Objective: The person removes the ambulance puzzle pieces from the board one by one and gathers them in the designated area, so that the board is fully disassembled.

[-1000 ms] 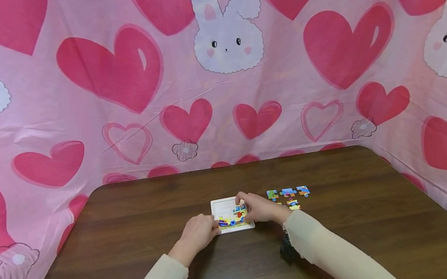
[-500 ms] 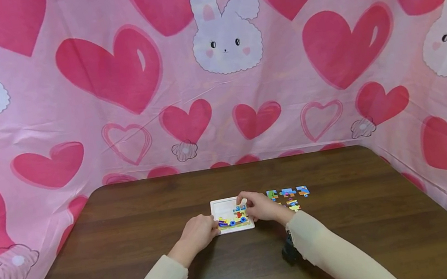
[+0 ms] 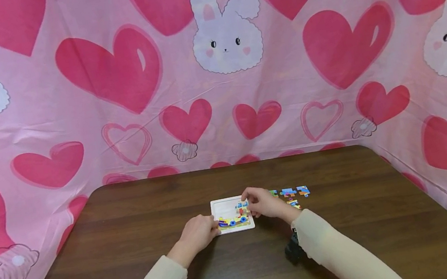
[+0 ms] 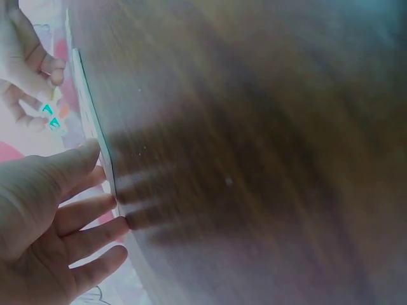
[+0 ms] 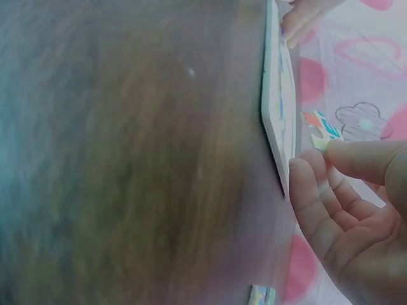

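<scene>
A white puzzle tray [image 3: 222, 207] lies on the brown table, with a strip of assembled yellow and blue pieces [image 3: 232, 222] along its near side. My left hand [image 3: 196, 233] holds the tray by its left edge, thumb and fingertips at the rim in the left wrist view. Between thumb and fingertips, my right hand [image 3: 263, 204] pinches a jigsaw puzzle piece [image 5: 323, 126] with red, yellow and teal print. That piece is raised over the right part of the tray and shows tilted in the right wrist view. The right fingers hide the tray's far right corner.
Several loose puzzle pieces [image 3: 288, 193] lie on the table [image 3: 337, 234] right of the tray, some partly covered by the right hand. A pink curtain [image 3: 179, 87] with hearts and rabbits hangs behind the table's far edge.
My right hand has shifted slightly right and up with the puzzle piece, showing more of the assembled strip. The left hand and the tray have stayed put.
</scene>
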Tool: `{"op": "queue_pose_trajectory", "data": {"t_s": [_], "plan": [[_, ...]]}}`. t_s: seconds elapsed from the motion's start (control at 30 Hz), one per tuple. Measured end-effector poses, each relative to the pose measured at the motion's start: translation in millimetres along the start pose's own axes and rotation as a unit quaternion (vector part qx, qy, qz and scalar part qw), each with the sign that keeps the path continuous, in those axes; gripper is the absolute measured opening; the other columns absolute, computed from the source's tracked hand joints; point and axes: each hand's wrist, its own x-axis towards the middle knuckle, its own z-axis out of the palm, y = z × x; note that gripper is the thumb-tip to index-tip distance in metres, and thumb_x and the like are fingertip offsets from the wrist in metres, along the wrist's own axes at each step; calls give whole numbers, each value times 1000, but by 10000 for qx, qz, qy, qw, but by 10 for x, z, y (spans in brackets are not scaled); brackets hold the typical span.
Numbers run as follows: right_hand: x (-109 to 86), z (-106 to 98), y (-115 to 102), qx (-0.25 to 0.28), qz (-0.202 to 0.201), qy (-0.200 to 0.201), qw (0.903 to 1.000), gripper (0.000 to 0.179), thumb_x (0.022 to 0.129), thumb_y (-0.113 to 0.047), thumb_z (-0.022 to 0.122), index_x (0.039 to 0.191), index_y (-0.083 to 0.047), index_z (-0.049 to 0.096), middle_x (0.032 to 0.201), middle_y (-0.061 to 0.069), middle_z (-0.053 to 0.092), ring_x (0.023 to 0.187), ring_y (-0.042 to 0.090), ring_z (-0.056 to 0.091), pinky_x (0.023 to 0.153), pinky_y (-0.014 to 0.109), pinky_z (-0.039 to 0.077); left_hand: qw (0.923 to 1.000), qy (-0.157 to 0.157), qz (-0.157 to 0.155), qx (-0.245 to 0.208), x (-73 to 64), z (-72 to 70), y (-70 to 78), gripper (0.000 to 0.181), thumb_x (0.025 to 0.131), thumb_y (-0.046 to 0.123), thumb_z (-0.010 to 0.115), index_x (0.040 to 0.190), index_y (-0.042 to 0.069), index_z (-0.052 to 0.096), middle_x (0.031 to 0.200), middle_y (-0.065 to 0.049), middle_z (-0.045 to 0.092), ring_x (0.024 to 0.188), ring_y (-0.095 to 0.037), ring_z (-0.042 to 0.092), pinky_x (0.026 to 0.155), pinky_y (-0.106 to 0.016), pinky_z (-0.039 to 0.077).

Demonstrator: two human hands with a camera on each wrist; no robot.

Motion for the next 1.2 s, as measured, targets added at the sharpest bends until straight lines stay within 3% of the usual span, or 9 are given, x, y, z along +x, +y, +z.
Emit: {"op": "queue_pose_trajectory", "data": {"t_s": [0.17, 0.3, 0.6, 0.77, 1.07, 1.2], "plan": [[-33, -90, 13, 61, 90, 178, 9998, 15, 85, 4, 59, 99, -1, 56, 68, 6, 50, 57, 17, 54, 54, 36, 51, 9999, -45, -47, -147, -24, -22, -5, 17, 80, 15, 72, 92, 4, 73, 85, -11, 67, 66, -22, 58, 63, -35, 46], [-80, -173, 25, 143, 203, 330, 9991, 16, 85, 4, 59, 100, -1, 57, 69, 7, 51, 58, 18, 55, 55, 39, 51, 9992, -181, -157, -321, -37, -32, -22, 21, 81, 15, 71, 98, 4, 72, 104, -17, 65, 91, -32, 62, 78, -42, 46], [-186, -412, 134, 351, 27, 543, 9979, 15, 85, 5, 57, 99, 4, 56, 68, 7, 52, 58, 19, 56, 54, 35, 50, 9983, -380, -317, -314, -34, -35, -52, 24, 79, 19, 73, 98, 4, 72, 106, -13, 66, 94, -30, 62, 79, -41, 46], [-280, -551, 160, 444, 237, 632, 9967, 16, 87, 2, 57, 102, 4, 55, 70, 10, 53, 61, 25, 58, 56, 36, 50, 9978, -465, -366, -305, -32, -48, -48, 26, 80, 21, 72, 100, 4, 71, 108, -12, 65, 95, -30, 61, 80, -42, 45], [-458, -801, 310, 710, 342, 737, 9942, 18, 88, 3, 56, 104, 8, 51, 73, 11, 54, 64, 24, 56, 62, 44, 50, 9993, -294, -194, -160, -30, -31, -41, 14, 79, 20, 73, 84, 8, 70, 103, -11, 67, 88, -29, 63, 71, -40, 46], [-550, -908, 374, 725, 408, 789, 9934, 18, 87, 3, 57, 103, 9, 51, 72, 10, 53, 64, 25, 56, 61, 41, 51, 9991, -314, -254, -157, -27, -36, -28, 16, 78, 20, 74, 87, 7, 71, 104, -11, 67, 88, -29, 63, 72, -39, 46]]}}
